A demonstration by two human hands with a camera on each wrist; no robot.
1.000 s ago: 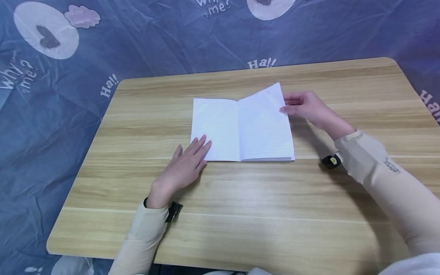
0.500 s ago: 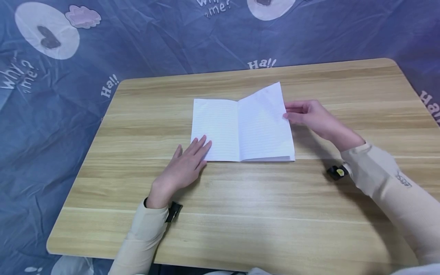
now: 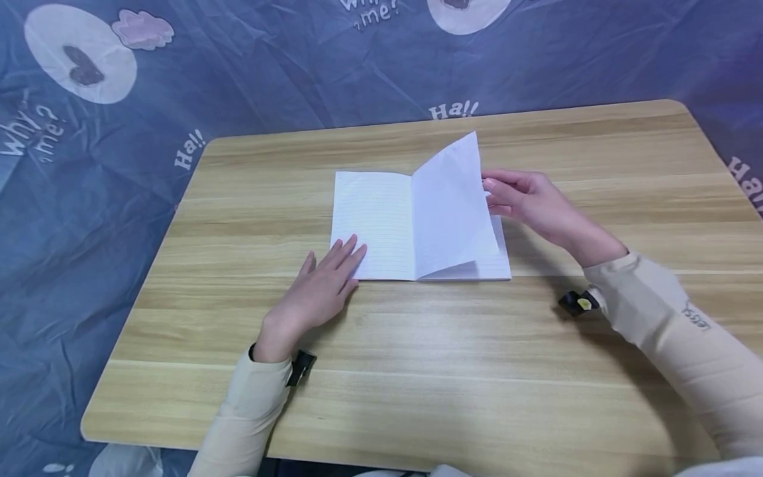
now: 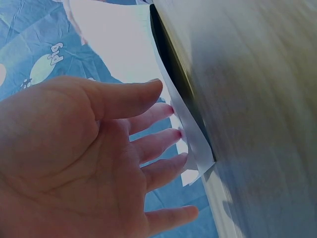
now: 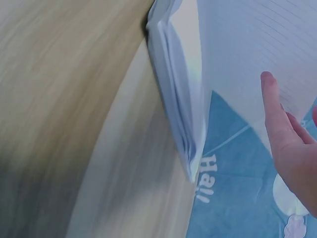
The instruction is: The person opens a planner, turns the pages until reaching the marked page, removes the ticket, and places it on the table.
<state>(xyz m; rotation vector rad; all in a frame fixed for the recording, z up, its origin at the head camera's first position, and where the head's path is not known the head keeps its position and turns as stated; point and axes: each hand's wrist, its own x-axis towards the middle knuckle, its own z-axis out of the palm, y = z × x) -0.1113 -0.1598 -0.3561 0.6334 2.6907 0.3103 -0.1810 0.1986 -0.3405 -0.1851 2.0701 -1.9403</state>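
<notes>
A white lined notebook lies spread on the wooden table. Its right-hand leaf is raised, the top corner standing up and the lower edge lifted off the pages beneath. My left hand rests its spread fingers on the lower left corner of the left page; in the left wrist view, the fingertips reach past the paper's edge. At the raised leaf's outer edge is my right hand, its fingertips partly hidden behind the leaf. In the right wrist view, one straight finger overlaps the lined paper.
The wood-grain table has rounded corners. Blue fabric with printed words and shapes hangs behind it and at the sides. A black wrist device sits under the right sleeve, and another black piece by the left cuff.
The right leaf has lifted and swung leftward, uncovering a strip of the page below. My right hand first slid toward me, then moved left with the leaf. My left hand stays put.
</notes>
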